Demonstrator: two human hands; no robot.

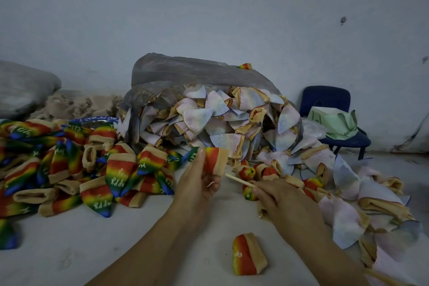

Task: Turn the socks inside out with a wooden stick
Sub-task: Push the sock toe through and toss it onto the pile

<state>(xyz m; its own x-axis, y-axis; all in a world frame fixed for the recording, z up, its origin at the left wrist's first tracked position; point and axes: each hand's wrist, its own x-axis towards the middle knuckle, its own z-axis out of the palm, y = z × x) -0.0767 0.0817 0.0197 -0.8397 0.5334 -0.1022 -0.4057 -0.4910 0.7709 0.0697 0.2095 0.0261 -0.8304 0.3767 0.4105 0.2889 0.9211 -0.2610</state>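
Nearest on the floor (69,251), a loose sock (248,254) lies colour side out, between the two forearms and touched by neither.

Just beyond it, the left hand (199,181) grips a sock (214,161) held up off the floor, thumb along its front and fingers curled behind. This sock lies crosswise, with the green toe end to the left and the beige cuff to the right. The right hand (283,202), a little lower and to the right, has its fingers closed round the stick (239,181). The stick slants up and leftward from that hand, and its tip meets the lower edge of the cuff. Whether the tip is inside the opening I cannot tell. Stick and sock are nearly in line, so the next move likely runs along that one axis, with the left hand steadying the cuff.

Farther off, rainbow socks (92,169) are heaped on the left. Pale socks (232,121), probably still unturned, spill from a plastic bag (185,69) at centre and right. A blue chair (325,97) stands by the wall.
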